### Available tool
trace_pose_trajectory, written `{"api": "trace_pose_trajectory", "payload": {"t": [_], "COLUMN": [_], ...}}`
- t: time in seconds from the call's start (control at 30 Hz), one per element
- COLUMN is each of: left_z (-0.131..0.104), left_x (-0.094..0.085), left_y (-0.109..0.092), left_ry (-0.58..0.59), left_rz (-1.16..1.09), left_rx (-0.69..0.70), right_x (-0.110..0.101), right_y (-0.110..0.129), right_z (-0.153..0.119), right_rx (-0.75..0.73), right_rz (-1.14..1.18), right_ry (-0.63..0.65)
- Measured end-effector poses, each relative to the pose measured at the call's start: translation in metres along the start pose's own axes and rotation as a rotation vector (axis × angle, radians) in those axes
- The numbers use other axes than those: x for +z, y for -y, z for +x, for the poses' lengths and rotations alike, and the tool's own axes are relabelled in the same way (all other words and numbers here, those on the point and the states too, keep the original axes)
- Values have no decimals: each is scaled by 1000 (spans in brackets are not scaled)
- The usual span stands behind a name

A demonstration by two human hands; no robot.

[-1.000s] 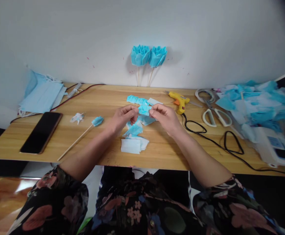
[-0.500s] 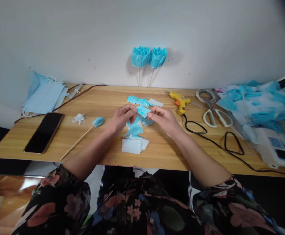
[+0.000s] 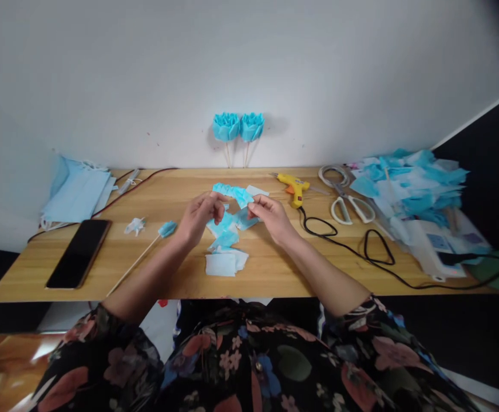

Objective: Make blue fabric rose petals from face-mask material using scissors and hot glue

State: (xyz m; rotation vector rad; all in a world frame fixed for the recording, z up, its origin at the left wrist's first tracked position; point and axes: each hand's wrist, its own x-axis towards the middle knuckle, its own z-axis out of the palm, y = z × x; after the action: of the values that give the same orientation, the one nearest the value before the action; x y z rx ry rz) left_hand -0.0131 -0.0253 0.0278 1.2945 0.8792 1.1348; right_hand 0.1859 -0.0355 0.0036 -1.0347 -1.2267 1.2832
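Observation:
My right hand (image 3: 270,216) pinches a small pale-blue piece of mask fabric (image 3: 244,198) between thumb and fingers. Just left of that piece is my left hand (image 3: 198,217), its fingers curled together; whatever they hold, if anything, is hidden. A row of pleated blue fabric pieces (image 3: 221,188) lies behind the hands. Beneath them are loose blue cut pieces (image 3: 225,237), with whitish rectangular pieces (image 3: 220,264) nearer the table edge. A thin wooden stick (image 3: 134,264) with a small blue fabric bud (image 3: 167,229) on its end rests beside my left forearm.
Two blue fabric flowers (image 3: 226,127) on sticks stand against the wall. Right of my hands lie a yellow glue gun (image 3: 296,186) with a black cord, scissors (image 3: 352,209) and a heap of blue scraps (image 3: 421,180). On the left are a phone (image 3: 79,253) and stacked masks (image 3: 78,191).
The left fingertips have come away from the blue piece, which stays in my right hand and is turned somewhat. The whole view has shifted, with table items appearing lower.

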Motion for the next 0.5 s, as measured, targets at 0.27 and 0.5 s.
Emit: {"api": "trace_pose_trajectory", "payload": {"t": [0.27,0.5], "left_z": [5,2], "left_x": [49,62], "left_y": [-5,19], "left_ry": [26,-57], "left_rz": [57,-74], "left_rx": [-93,-117], "right_x": [1,0], "right_y": [2,3], "right_z": [-1,0], "right_rx": [-17,-34], "right_rz": [76,130], "right_ry": [-110,-171]}}
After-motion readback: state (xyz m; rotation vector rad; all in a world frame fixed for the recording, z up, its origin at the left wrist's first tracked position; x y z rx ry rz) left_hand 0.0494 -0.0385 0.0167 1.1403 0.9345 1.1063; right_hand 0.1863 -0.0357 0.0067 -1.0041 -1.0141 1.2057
